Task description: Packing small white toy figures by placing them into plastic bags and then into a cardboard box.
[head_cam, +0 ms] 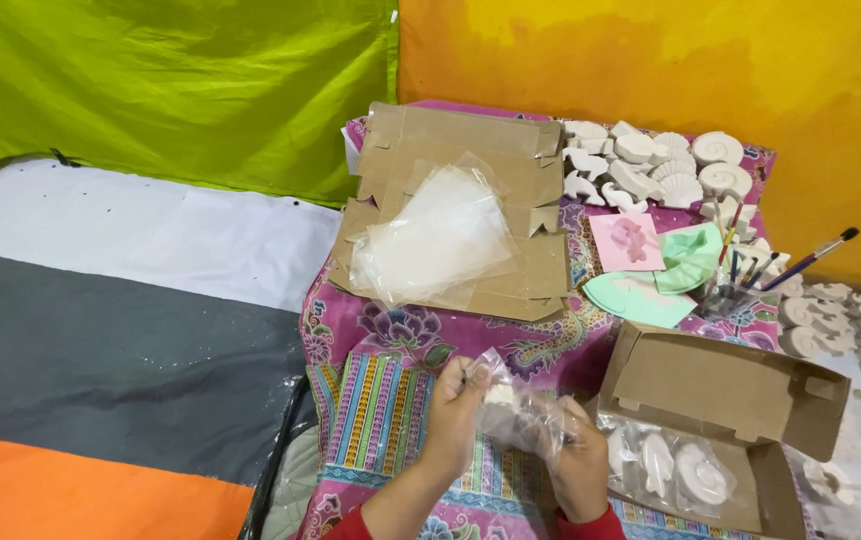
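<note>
My left hand (452, 408) and my right hand (582, 458) both hold a small clear plastic bag (518, 410) with a white plaster figure inside it. They are low in the middle of the view, above a colourful patterned cloth (380, 410). Just to the right of my right hand lies an open cardboard box (725, 385) that holds several bagged white plaster figures (675, 468).
A flattened cardboard box (530, 265) with a pile of clear plastic bags (437, 238) lies behind. Unpainted white plaster shapes (650, 165) sit at the back right, more (850, 320) at the far right. Pink and green painted pieces (650, 260) lie beside a cup of brushes (735, 285).
</note>
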